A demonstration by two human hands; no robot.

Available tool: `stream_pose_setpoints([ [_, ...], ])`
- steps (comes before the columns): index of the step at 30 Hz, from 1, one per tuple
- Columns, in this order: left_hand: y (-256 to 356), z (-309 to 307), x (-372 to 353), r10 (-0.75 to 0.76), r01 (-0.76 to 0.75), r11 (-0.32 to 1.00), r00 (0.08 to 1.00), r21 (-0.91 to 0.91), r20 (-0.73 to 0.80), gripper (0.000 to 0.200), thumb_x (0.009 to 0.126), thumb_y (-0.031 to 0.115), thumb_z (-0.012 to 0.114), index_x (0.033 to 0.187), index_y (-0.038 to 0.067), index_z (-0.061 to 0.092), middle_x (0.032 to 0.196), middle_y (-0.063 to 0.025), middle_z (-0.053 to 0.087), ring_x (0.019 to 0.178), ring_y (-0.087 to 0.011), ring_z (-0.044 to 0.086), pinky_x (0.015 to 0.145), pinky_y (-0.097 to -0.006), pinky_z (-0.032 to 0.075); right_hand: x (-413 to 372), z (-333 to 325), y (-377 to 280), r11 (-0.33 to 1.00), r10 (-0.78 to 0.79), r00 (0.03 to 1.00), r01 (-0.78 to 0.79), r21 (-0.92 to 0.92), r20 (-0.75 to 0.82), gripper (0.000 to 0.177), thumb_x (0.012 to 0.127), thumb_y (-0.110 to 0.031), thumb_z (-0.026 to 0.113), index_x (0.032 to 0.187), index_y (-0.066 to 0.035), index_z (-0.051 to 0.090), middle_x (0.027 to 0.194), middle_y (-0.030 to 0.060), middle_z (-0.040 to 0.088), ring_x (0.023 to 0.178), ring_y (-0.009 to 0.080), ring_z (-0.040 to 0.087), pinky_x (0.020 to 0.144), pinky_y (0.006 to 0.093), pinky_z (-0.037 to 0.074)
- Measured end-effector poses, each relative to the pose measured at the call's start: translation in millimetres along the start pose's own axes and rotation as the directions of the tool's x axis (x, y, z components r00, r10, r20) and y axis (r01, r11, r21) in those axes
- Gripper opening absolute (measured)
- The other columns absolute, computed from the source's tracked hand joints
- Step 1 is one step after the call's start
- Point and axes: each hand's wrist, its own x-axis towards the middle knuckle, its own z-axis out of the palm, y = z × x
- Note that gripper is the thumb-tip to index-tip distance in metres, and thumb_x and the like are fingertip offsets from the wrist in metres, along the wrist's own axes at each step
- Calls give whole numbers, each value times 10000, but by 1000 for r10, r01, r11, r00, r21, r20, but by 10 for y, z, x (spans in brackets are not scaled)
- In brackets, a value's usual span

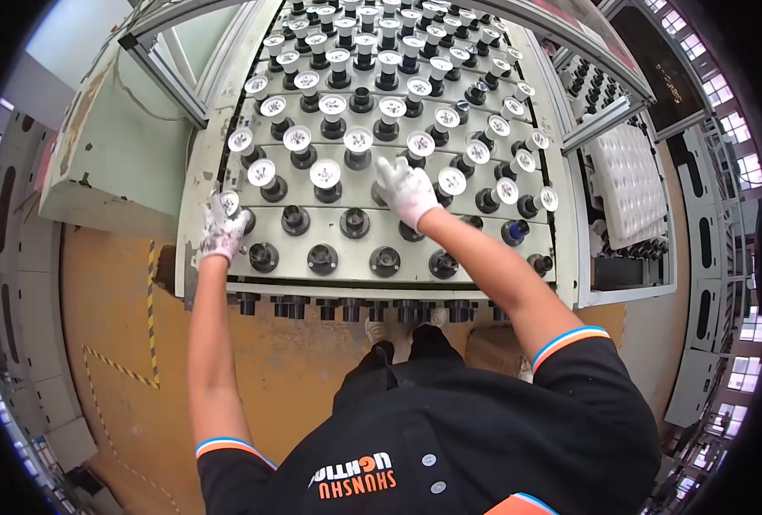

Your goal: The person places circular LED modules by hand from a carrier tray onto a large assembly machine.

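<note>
Rows of white cup-shaped lamps with round faces (325, 174) stand in black holders on a pale slatted bed. My left hand (223, 230), in a stained white glove, is at the bed's left edge. Its fingers and thumb close around a lamp (230, 202) there. My right hand (408, 190), gloved too, reaches over the middle of the same row with its fingers somewhat apart. Beneath these fingers a black holder (379, 196) is partly hidden; I see no lamp in them. Nearer to me are bare black holders (355, 223).
A metal frame (166, 69) rises over the bed. On the right, white trays with round hollows (628, 184) stand on a side rack. A pale green cabinet (115, 163) is at left. Black holders (351, 309) hang below the front edge. Striped tape (151, 318) marks the floor.
</note>
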Motion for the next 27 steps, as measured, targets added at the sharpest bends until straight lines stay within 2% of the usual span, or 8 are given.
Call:
stream_pose_setpoints([
  [3,674,-458,-369,-163,51,831,975,-553,-154,758,828,145,641,1448,139,205,1339,-238,286,959,-333,592,531,-296,596,19,16,-2,1000,9,1000,-9,23,1,439,805,-197,604,1200,-111,434,1068,225,545,863,351,619,729,442,486],
  [5,808,-350,-389,-148,17,738,980,-675,-137,718,839,157,642,1439,128,249,1251,-248,417,978,-301,585,537,-310,565,73,-214,-60,999,28,993,-31,24,117,546,793,-213,626,1280,-124,395,1093,216,539,899,355,615,760,436,499],
  [9,1000,171,-145,202,-214,977,902,11,-381,711,816,237,633,1424,108,287,1277,-273,465,1202,-421,433,982,-465,389,-38,-357,122,981,-46,999,47,189,-8,669,781,-279,660,1352,-125,348,1166,218,525,940,376,606,787,439,495],
  [10,1077,189,-122,288,-363,919,885,-155,-366,732,805,252,631,1429,123,271,1282,-262,461,1144,-418,484,881,-461,464,-95,-402,133,986,62,995,-50,158,-73,667,780,-318,663,1349,-120,376,1137,179,570,967,362,602,795,447,485],
  [12,1136,350,-94,343,-332,939,897,89,-277,742,802,218,621,1440,143,248,1252,-235,479,1030,-383,557,774,-454,506,-219,-459,273,947,53,964,34,321,-260,571,789,-322,653,1284,-124,447,1032,125,625,956,334,610,783,446,476],
  [17,1228,546,-15,352,-320,915,931,245,-99,651,814,209,598,1395,136,314,1200,-226,495,933,-376,595,708,-465,518,-293,-560,129,988,-32,998,23,153,53,191,827,-254,580,877,-74,621,802,149,645,822,327,627,748,429,476],
  [22,1327,476,-17,264,-244,951,961,190,-85,685,785,245,640,1385,121,333,1231,-200,490,988,-357,583,764,-453,502,-267,-286,-26,978,-135,978,158,-138,160,149,812,-175,517,830,-149,662,799,83,673,783,242,645,663,370,451],
  [27,1086,783,107,320,-285,936,933,206,-163,649,805,295,611,1363,89,350,1248,-215,482,1030,-381,570,807,-459,491,-325,-134,-33,1000,17,991,-13,-26,130,203,834,-250,500,850,-136,667,845,73,674,845,232,629,735,382,426],
])
